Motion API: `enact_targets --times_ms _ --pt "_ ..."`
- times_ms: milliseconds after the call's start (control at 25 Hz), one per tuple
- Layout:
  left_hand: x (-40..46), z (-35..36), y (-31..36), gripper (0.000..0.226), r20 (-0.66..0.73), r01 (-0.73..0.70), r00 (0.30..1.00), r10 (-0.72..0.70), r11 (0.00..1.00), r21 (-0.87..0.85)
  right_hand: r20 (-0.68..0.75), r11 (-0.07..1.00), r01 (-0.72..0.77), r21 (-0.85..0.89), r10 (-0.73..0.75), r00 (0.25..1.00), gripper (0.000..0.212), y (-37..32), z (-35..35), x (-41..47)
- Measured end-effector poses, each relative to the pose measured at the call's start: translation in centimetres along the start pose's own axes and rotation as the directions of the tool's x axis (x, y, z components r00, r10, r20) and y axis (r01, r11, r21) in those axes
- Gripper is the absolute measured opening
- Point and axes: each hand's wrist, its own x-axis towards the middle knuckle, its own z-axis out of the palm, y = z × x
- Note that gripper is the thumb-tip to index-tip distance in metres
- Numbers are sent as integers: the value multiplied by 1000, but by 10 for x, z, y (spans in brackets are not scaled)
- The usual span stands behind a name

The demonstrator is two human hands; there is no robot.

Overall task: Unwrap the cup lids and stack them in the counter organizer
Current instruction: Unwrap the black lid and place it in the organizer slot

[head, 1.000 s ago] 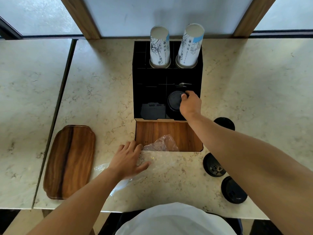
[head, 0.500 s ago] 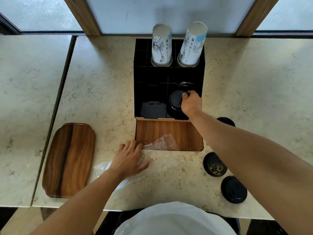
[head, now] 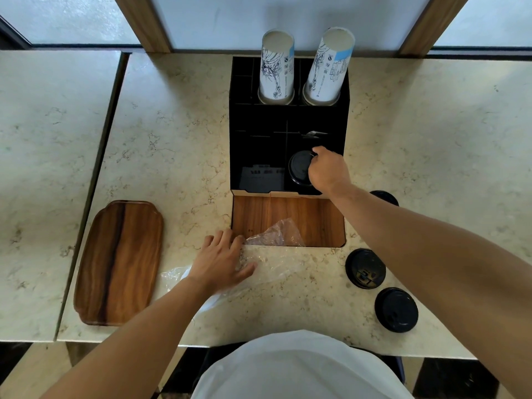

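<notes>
— Black lids [head: 300,168] are piling up under your right hand [head: 328,169]. Why are you curling your fingers around the rim?

— You're pinching the top lid, likely to seat it squarely in the organizer [head: 259,125] compartment.

— And your left hand [head: 220,262]?

— It's lying open and flat on the plastic wrapper [head: 273,263], probably pinning it to the counter [head: 178,139].

— What's waiting?

— Two loose lids [head: 365,268] are sitting below your right forearm, a third peeking out beyond it.

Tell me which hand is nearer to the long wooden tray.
Left. The left hand lies on clear plastic wrap just beside the long wooden tray; the right hand reaches into the black organizer.
</notes>
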Motion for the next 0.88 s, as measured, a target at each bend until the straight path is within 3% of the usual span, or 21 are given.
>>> enact_targets --times_ms 280,880 --pt "0 0 0 76 -2 -4 1000 4 1000 7 203 994 104 -15 -99 974 77 6 -5 -2" --pt "-5 -7 0 83 8 16 1000 -16 999 -45 9 990 -86 -113 88 996 79 -9 3 -27"
